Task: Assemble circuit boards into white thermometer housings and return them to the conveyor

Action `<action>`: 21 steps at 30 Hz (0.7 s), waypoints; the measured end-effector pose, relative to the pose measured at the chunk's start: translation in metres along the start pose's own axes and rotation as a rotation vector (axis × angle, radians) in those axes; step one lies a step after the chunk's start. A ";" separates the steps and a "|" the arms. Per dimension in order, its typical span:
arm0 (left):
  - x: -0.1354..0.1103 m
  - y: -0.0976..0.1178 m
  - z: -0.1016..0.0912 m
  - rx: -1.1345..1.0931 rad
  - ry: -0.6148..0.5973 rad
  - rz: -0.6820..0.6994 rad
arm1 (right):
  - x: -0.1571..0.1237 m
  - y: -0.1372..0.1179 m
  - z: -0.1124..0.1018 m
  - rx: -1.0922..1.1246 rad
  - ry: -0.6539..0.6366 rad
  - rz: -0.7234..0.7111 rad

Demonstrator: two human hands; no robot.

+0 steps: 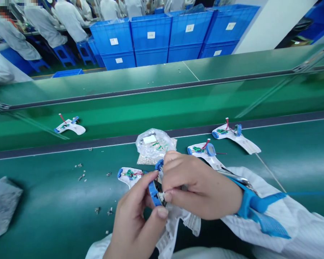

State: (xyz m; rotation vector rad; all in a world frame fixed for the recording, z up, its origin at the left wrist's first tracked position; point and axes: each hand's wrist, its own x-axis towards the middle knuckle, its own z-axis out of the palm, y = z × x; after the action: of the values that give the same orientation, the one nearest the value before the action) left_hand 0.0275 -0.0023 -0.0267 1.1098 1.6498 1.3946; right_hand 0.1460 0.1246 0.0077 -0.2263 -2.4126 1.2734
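- a blue-rimmed round part (154, 192) is clamped between both hands, tilted on edge just above the near green conveyor belt (43, 201), with a white plastic piece (172, 230) hanging below it.
- the left hand (133, 219) is raised from below, its fingers curled around the rim.
- the right hand (199, 187) is brought in from the right, back turned upward, fingers bent down over the part, so that the two hands are pressed together on it.
- a blue wrist strap (250, 203) is worn over the white sleeve (286, 216) of the right arm, and a slim steel tool (233, 176) is seen beside that wrist; whether it is held cannot be told.
- a white unit with green and red wired parts (131, 176) is laid just left of the hands, and two more (205, 153) (232, 136) are placed to the right.
- a clear plastic bag (153, 144) is set on the belt beyond the hands.
- small metal bits (81, 176) are scattered to the left, near a grey bag (2, 208).
- another white unit (69, 126) is lying on the far belt.
- blue stacked crates (151, 39) and co-workers in white smocks (70, 21) are seen beyond.
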 end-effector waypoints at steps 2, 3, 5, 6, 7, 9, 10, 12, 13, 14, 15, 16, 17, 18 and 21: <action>0.000 0.000 -0.003 0.139 0.007 0.073 | 0.001 -0.001 -0.002 0.010 -0.032 0.015; 0.000 0.001 -0.004 0.193 0.004 0.103 | 0.002 -0.001 -0.003 0.023 -0.050 0.024; 0.001 0.004 -0.008 0.278 -0.031 0.167 | 0.003 -0.001 -0.006 0.065 -0.091 0.039; 0.002 0.006 -0.010 0.312 -0.067 0.207 | 0.004 -0.002 -0.007 0.090 -0.115 0.045; 0.003 0.007 -0.013 0.348 -0.107 0.248 | 0.005 -0.002 -0.009 0.113 -0.143 0.050; 0.005 0.009 -0.017 0.412 -0.176 0.322 | 0.006 -0.002 -0.011 0.147 -0.189 0.054; 0.006 0.009 -0.019 0.441 -0.184 0.345 | 0.006 -0.003 -0.012 0.151 -0.203 0.056; 0.006 0.008 -0.019 0.490 -0.176 0.355 | 0.007 -0.003 -0.012 0.124 -0.195 0.060; 0.006 0.008 -0.017 0.507 -0.161 0.345 | 0.007 -0.002 -0.011 0.095 -0.177 0.061; 0.005 0.007 -0.015 0.524 -0.136 0.329 | 0.007 -0.002 -0.010 0.058 -0.155 0.062; 0.004 0.006 -0.011 0.544 -0.105 0.306 | 0.007 -0.002 -0.009 0.019 -0.134 0.059; 0.002 0.005 -0.007 0.566 -0.072 0.280 | 0.007 -0.002 -0.008 -0.020 -0.117 0.052; 0.001 0.005 -0.002 0.589 -0.033 0.248 | 0.006 -0.002 -0.007 -0.061 -0.103 0.041; -0.001 0.004 0.002 0.614 0.004 0.210 | 0.005 -0.002 -0.005 -0.105 -0.093 0.030; -0.005 0.001 0.014 0.645 0.052 0.095 | 0.001 -0.005 0.001 -0.260 -0.072 0.021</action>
State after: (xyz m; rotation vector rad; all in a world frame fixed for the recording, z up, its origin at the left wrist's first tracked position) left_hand 0.0418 -0.0014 -0.0285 1.5254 2.1852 0.9613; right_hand 0.1454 0.1217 0.0113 -0.2838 -2.6425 0.9883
